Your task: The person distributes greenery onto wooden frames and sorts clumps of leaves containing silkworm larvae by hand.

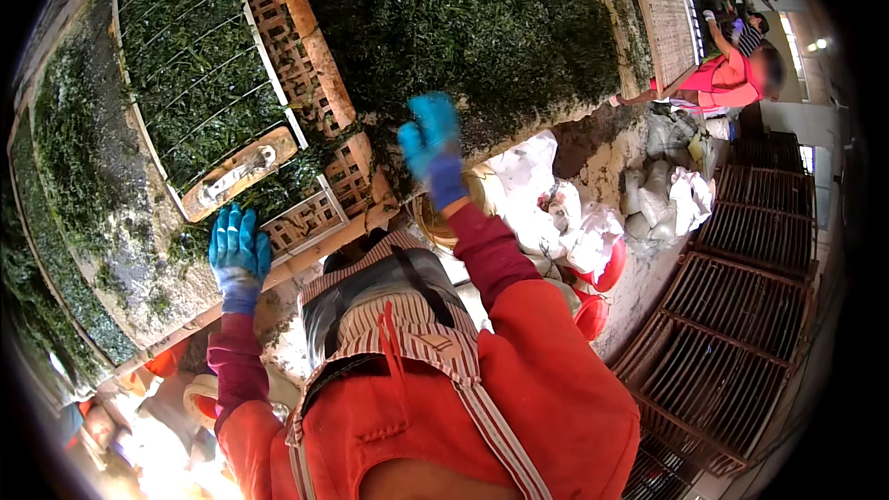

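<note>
My left hand, in a blue rubber-coated glove, lies with fingers stretched out at the near edge of the worktop. Its fingertips are just below a long wooden block with a pale metal piece along its top; whether they touch it I cannot tell. That block rests on a white rectangular frame strung with thin cross wires, over a layer of dark green leafy matter. My right hand, gloved alike, is over the near edge of a large dark green heap, thumb apart from the fingers, nothing visible in it.
A brown woven lattice and a wooden rail divide the frame from the heap. White sacks and a red basin sit below at right. Slatted racks stand farther right. A co-worker in red works at the far right.
</note>
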